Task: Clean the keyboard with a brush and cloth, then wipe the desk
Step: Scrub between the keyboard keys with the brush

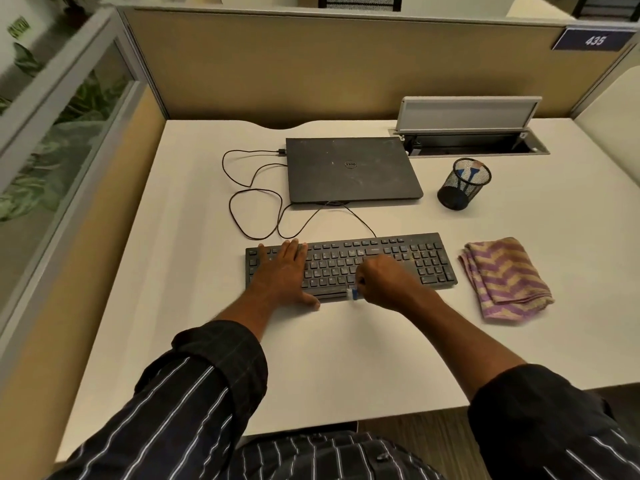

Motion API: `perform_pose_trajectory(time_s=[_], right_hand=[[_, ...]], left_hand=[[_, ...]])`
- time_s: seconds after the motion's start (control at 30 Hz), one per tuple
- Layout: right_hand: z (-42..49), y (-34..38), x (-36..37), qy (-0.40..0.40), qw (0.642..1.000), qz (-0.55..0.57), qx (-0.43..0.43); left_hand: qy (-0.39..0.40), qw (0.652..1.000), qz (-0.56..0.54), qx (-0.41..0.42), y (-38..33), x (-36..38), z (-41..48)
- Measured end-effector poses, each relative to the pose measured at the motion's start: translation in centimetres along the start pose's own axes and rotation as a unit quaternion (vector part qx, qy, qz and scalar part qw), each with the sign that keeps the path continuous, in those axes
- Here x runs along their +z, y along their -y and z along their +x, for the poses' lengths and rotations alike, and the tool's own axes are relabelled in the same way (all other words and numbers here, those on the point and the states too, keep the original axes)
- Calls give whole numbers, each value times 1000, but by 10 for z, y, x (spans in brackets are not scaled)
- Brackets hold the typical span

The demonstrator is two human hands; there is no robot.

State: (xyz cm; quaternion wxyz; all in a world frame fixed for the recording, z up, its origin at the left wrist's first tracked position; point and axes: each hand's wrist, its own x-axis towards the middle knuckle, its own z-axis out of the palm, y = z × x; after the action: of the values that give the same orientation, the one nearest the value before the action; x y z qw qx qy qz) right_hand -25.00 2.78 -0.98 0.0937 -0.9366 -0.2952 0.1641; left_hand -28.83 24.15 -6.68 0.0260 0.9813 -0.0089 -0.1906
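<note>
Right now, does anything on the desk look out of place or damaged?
Nothing spilled or broken. The closed laptop has pale smudges, the cable hatch right of it stands open, and a black cable lies loosely looped.

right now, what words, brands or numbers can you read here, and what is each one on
"435": white digits on the dark blue sign at the partition's top right.
"DELL": round logo on the lid of the closed laptop, small but legible.
Key legends on the keyboard: too small and blurred to read.
The green lettering at the top left: blurred, unreadable.
</note>
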Motion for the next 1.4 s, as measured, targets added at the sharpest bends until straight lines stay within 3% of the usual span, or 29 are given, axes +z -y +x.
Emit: perform_pose_trajectory(time_s=[0.2, 0.47, 0.63, 0.77, 0.9, 1.07, 1.27, 1.4], right_hand=[[-2, 10, -1, -68, 997, 39, 9], [-5, 20, 6, -35, 996, 35, 77], [-1, 28, -2, -105, 984, 68, 130], [-1, 46, 13, -86, 982, 44, 159], [3, 60, 13, -65, 979, 98, 167], [7, 54, 4, -135, 960, 77, 233], [10, 85, 19, -77, 973, 90, 200], [11, 87, 18, -101, 966, 114, 211]], left_hand=[[11, 1000, 1, 7, 11, -1, -4], [-1, 1000, 18, 16, 18, -2, -12], [1, 1000, 13, 24, 20, -1, -11], [-5, 999, 14, 33, 23, -1, -10], [-6, 999, 8, 44, 27, 0, -10], [-1, 998, 3, 55, 33, 1, -8], [-7, 998, 7, 63, 35, 3, -8], [-4, 998, 5, 69, 39, 4, -7]])
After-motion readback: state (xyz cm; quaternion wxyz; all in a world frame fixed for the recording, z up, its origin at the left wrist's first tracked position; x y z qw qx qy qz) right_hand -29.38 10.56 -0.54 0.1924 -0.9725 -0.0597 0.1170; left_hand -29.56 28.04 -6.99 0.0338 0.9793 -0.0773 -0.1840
